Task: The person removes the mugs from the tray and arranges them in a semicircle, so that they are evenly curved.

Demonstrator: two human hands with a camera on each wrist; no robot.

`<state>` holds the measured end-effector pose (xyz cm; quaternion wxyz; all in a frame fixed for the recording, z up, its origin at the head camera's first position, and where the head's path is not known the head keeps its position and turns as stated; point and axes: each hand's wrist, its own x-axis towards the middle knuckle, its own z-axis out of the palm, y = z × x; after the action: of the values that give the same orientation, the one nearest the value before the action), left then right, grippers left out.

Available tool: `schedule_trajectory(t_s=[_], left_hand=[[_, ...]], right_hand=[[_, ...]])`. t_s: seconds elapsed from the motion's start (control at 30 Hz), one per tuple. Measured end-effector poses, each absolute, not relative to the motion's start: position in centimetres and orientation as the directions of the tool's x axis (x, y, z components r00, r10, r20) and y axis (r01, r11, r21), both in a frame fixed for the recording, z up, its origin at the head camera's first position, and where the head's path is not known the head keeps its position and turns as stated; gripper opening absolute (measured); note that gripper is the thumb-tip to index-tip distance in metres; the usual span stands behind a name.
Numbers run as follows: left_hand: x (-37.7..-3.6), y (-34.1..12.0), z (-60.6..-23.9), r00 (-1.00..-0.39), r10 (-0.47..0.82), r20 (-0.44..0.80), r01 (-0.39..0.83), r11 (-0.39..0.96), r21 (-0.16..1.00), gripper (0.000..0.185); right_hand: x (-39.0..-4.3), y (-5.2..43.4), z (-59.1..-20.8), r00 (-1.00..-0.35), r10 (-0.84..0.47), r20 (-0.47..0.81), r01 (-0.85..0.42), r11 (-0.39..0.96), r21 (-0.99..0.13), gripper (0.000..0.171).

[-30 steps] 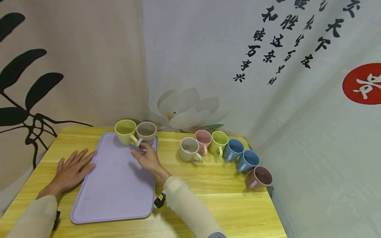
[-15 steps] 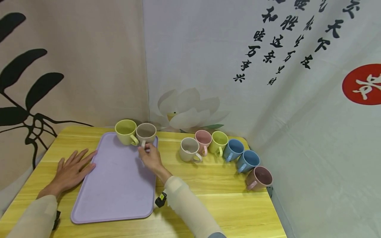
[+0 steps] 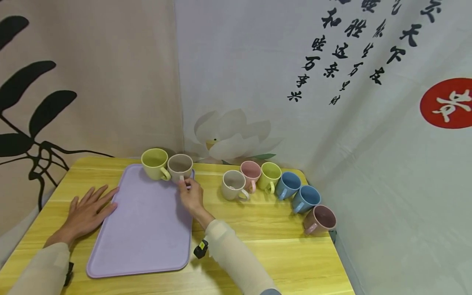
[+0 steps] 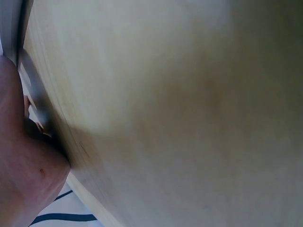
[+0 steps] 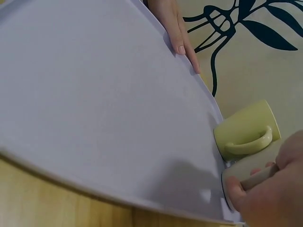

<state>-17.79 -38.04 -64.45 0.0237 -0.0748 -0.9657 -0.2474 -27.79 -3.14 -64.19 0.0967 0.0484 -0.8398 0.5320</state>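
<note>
My right hand pinches the handle of a grey-beige mug at the far right corner of the lilac tray. A yellow-green mug stands right beside it on the tray, its handle turned toward the front right. In the right wrist view the fingers curl round the beige mug's handle, next to the yellow-green mug. My left hand lies flat with spread fingers on the wooden table, fingertips at the tray's left edge. The left wrist view shows mostly blurred tabletop and part of the left hand.
Along the right back of the wooden table stand a cream mug, a pink mug, a yellow-green mug, two blue mugs and a mauve mug. A printed cloth backdrop hangs behind.
My right hand has shifted slightly right, turning the beige mug so that its handle swings from the left toward the front. The left hand, tray and other mugs stay as they were.
</note>
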Motion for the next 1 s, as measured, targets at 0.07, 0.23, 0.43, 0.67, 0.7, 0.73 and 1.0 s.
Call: schedule_trajectory(t_s=[0.07, 0.23, 0.43, 0.67, 0.7, 0.73, 1.0], left_hand=[[-17.8, -38.0, -64.4, -0.988, 0.132, 0.082, 0.155, 0.868, 0.472, 0.069], [-17.7, -38.0, -64.3, -0.988, 0.133, 0.077, 0.154, 0.867, 0.473, 0.070], [-17.7, -38.0, -64.2, -0.987, 0.138, 0.081, 0.160, 0.866, 0.474, 0.069], [-17.7, -38.2, -64.4, -0.988, 0.139, 0.073, 0.157, 0.861, 0.484, 0.070], [-17.8, -38.2, -64.5, -0.988, 0.139, 0.071, 0.156, 0.860, 0.486, 0.070], [-17.8, -38.3, -64.6, -0.988, 0.139, 0.070, 0.155, 0.859, 0.487, 0.070], [-17.8, -38.1, -64.5, -0.988, 0.137, 0.065, 0.151, 0.862, 0.483, 0.070]], right_hand=[[-26.8, -2.7, -62.7, -0.971, 0.026, 0.237, -0.205, 0.417, -0.886, 0.025], [-25.1, -1.7, -60.5, -0.981, 0.011, 0.195, -0.180, 0.328, -0.927, 0.026], [-23.6, -1.0, -58.4, -0.997, 0.007, 0.074, -0.070, 0.249, -0.966, 0.023], [-22.5, -0.1, -57.8, -0.995, -0.013, 0.100, -0.101, 0.207, -0.973, 0.025], [-22.3, 0.1, -57.7, -0.995, -0.020, 0.098, -0.100, 0.192, -0.976, 0.026], [-22.1, 0.3, -57.7, -0.995, -0.024, 0.097, -0.100, 0.186, -0.977, 0.026], [-20.9, 1.8, -57.0, -0.995, -0.040, 0.091, -0.096, 0.164, -0.982, 0.026]])
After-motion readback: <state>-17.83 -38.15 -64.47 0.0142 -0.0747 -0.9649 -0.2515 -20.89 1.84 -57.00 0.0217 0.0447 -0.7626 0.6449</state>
